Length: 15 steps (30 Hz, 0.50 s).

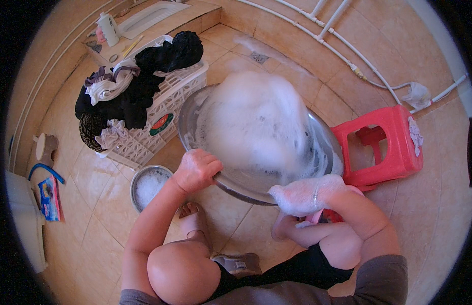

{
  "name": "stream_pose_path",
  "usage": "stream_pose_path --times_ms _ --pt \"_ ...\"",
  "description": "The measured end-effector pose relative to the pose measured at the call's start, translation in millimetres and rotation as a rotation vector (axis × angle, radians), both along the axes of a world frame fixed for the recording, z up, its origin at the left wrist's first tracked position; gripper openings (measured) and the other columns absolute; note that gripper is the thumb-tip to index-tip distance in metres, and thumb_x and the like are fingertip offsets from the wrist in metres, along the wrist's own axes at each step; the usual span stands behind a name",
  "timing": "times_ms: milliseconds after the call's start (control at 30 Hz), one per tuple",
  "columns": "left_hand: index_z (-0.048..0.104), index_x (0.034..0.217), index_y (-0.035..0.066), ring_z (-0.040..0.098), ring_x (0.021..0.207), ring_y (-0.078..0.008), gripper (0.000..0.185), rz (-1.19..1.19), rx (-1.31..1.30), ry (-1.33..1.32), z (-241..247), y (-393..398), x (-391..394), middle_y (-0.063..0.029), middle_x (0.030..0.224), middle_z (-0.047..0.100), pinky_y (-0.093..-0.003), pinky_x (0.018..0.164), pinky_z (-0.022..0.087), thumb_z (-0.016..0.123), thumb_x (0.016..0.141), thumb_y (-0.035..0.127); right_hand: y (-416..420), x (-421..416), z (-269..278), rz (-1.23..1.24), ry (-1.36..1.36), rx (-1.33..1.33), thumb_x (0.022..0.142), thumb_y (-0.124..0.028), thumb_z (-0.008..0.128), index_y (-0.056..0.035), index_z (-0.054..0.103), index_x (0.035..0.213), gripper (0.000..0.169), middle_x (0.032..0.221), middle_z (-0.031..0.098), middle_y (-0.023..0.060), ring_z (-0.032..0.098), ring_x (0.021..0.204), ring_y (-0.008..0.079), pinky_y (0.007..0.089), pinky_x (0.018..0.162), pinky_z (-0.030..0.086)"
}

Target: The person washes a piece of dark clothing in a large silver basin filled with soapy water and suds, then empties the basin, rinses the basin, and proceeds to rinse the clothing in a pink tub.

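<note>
A large oval metal basin [243, 192] stands tilted before me, heaped with white soap foam [255, 122]. My left hand [197, 169] is closed over its near left rim. My right hand [310, 194], coated in suds, lies at the near right rim; the foam hides whether its fingers grip the metal. The basin's far right side is up against a red plastic stool [388, 145]. Below my left forearm a small round metal bowl [135, 190] holds sudsy water.
Left of the basin, a white plastic crate [182, 87] is piled with dark and white clothes [125, 91]. A white bottle [108, 29] and squat toilet [148, 17] are behind it. A floor drain [258, 57] and wall pipes [304, 26] lie beyond. A blue packet [49, 198] is far left.
</note>
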State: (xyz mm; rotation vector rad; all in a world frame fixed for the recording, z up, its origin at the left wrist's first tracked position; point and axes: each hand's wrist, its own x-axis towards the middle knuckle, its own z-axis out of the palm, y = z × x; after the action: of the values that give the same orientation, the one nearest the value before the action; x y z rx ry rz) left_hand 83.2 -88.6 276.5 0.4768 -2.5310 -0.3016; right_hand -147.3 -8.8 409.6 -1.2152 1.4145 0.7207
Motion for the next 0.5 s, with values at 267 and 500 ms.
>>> stream_pose_path --times_ms 267,500 --pt "0.045 0.063 0.011 0.051 0.056 -0.0232 0.026 0.002 0.001 0.056 4.8 -3.1 -6.1 -0.0033 0.057 0.047 -0.0336 0.049 0.039 0.064 0.047 0.018 -0.7 -4.5 -4.6 -0.206 0.065 0.099 0.085 -0.039 0.025 0.0011 0.057 0.084 0.051 0.079 0.058 0.0165 0.059 0.063 0.0226 0.0325 0.059 0.049" --pt "0.046 0.062 0.010 0.051 0.055 -0.0238 0.026 0.016 -0.020 0.064 6.4 -5.6 -5.7 -0.0036 0.056 0.048 -0.0341 0.048 0.040 0.065 0.046 0.019 -2.6 -6.8 -7.1 -0.017 0.025 -0.010 0.084 -0.038 0.026 -0.0001 0.055 0.090 0.048 0.083 0.058 0.0180 0.059 0.068 0.0252 0.0353 0.062 0.047"
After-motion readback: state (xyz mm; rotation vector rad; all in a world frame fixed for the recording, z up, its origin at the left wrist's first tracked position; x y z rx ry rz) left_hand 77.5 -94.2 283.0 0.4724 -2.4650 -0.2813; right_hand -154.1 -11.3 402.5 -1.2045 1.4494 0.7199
